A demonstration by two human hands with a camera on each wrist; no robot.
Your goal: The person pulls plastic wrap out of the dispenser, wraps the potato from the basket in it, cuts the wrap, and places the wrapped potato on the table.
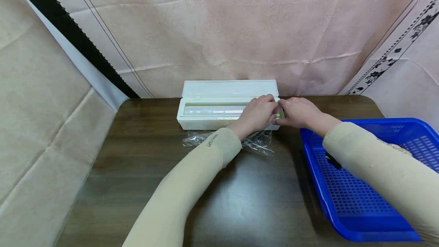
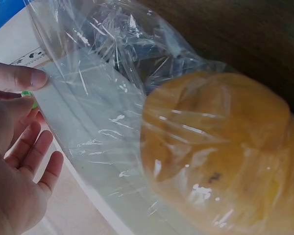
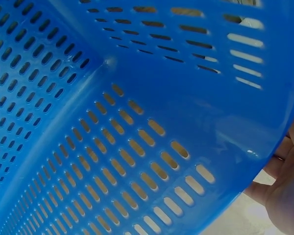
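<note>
A long white lidded box point(image 1: 202, 123) stands at the table's back edge with its lid raised, a pale roll point(image 1: 212, 110) inside. Over its right end is my left hand point(image 1: 258, 111), fingers bent down. My right hand point(image 1: 298, 111) meets it there, thumb pointing left; between them shows a small green piece point(image 2: 29, 97). Which fingers pinch it is partly hidden. Crinkled clear plastic point(image 1: 258, 142) lies before the box. In the left wrist view, a rounded yellow-orange thing point(image 2: 220, 147) shows with clear plastic over it; its kind is unclear.
A blue perforated basket point(image 1: 346, 224) stands on the right of the brown wooden table point(image 1: 137, 186), below my right forearm. Inside it are a small black item point(image 1: 333, 161) and a beige item point(image 1: 399, 149). A patterned cloth point(image 1: 223, 37) hangs behind.
</note>
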